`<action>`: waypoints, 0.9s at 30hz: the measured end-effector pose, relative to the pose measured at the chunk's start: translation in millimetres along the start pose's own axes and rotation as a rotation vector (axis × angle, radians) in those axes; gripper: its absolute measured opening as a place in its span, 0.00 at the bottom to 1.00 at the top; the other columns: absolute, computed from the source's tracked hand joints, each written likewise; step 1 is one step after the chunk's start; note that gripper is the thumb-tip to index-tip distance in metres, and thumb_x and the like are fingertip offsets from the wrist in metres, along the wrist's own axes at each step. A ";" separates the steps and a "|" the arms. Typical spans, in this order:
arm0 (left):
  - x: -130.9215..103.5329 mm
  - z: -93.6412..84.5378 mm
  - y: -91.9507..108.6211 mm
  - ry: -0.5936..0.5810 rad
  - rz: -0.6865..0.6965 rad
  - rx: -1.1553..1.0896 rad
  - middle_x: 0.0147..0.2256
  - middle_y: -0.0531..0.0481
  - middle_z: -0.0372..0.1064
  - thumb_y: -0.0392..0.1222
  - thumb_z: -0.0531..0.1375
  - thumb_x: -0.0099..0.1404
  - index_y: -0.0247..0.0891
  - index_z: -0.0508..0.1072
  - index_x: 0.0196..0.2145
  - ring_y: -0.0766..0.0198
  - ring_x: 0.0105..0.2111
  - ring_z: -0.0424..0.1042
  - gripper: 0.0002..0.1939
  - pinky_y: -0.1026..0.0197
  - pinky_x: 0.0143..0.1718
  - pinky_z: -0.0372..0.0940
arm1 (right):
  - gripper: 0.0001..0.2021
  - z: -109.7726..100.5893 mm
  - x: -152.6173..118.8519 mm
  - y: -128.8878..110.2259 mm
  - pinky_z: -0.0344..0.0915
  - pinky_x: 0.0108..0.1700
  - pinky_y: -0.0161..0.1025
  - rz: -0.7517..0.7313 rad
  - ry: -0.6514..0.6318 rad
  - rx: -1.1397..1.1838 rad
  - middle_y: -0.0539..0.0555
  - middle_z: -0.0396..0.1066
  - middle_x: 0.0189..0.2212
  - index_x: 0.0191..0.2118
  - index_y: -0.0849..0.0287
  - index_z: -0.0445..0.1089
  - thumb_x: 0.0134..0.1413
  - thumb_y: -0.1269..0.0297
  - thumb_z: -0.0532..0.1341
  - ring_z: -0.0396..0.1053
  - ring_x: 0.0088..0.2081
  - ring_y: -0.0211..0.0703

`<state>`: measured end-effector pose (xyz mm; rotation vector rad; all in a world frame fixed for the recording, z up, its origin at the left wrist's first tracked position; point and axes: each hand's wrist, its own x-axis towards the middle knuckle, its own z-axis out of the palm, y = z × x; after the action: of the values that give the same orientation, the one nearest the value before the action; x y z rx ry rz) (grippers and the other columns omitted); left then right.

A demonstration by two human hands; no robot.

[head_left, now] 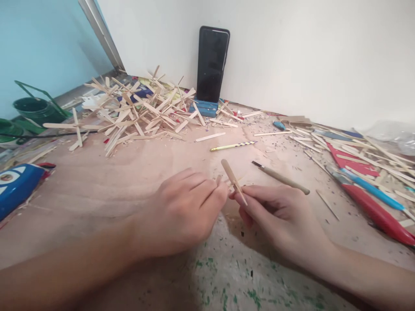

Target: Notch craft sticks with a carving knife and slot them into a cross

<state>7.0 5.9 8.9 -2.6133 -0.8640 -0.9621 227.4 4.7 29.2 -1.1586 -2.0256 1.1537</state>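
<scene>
In the middle of the head view, my right hand (279, 211) pinches a wooden craft stick (231, 172) between thumb and fingers; the stick tilts up to the left. My left hand (188, 207) is closed, knuckles up, right beside it. A pale stick end (218, 178) pokes out at the left fingertips; the rest of it is hidden behind the fingers. Whether the two pieces of wood touch, I cannot tell. Just beyond the right hand lies a chisel-like cutting tool (280, 177) with a wooden handle. A patterned pencil (232, 146) lies farther back.
Crossed craft sticks (152, 108) are heaped at the back left. Behind them a phone (213, 65) leans upright on a blue stand (205, 108). Loose sticks and a red-handled tool (376, 211) lie at right. A blue case (19, 185) and green cup (35, 110) are left.
</scene>
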 end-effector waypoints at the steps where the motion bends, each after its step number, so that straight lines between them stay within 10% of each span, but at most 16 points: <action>1: 0.6 -0.9 0.1 -0.002 0.018 0.015 0.29 0.47 0.77 0.28 0.59 0.74 0.24 0.79 0.46 0.55 0.30 0.75 0.08 0.52 0.35 0.72 | 0.23 1.4 -0.9 0.7 0.52 0.22 0.32 -0.039 0.014 -0.056 0.45 0.61 0.17 0.24 0.57 0.62 0.76 0.65 0.57 0.57 0.20 0.32; 5: 2.3 -5.3 0.6 0.020 0.105 0.068 0.30 0.42 0.78 0.28 0.57 0.74 0.20 0.79 0.46 0.53 0.29 0.75 0.11 0.50 0.34 0.73 | 0.17 6.2 -4.2 1.9 0.51 0.22 0.32 -0.210 0.127 -0.220 0.43 0.57 0.18 0.27 0.57 0.64 0.72 0.72 0.58 0.53 0.18 0.30; 19: 4.3 -10.8 4.6 0.015 0.175 0.118 0.33 0.34 0.82 0.31 0.58 0.71 0.16 0.80 0.47 0.48 0.29 0.75 0.14 0.47 0.29 0.71 | 0.25 7.2 -2.8 -1.6 0.50 0.21 0.36 -0.022 0.018 0.087 0.46 0.59 0.18 0.24 0.56 0.63 0.78 0.56 0.56 0.56 0.20 0.33; 27: 4.2 -9.1 4.5 0.003 0.184 0.120 0.34 0.34 0.82 0.30 0.58 0.71 0.15 0.79 0.47 0.49 0.30 0.76 0.14 0.47 0.30 0.72 | 0.23 4.7 2.3 -1.9 0.48 0.22 0.35 -0.072 0.035 0.093 0.45 0.58 0.18 0.23 0.57 0.62 0.76 0.63 0.57 0.55 0.20 0.32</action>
<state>7.5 0.5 18.6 -2.5353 -0.6447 -0.8385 221.9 4.2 28.6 -1.0446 -1.9500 1.1705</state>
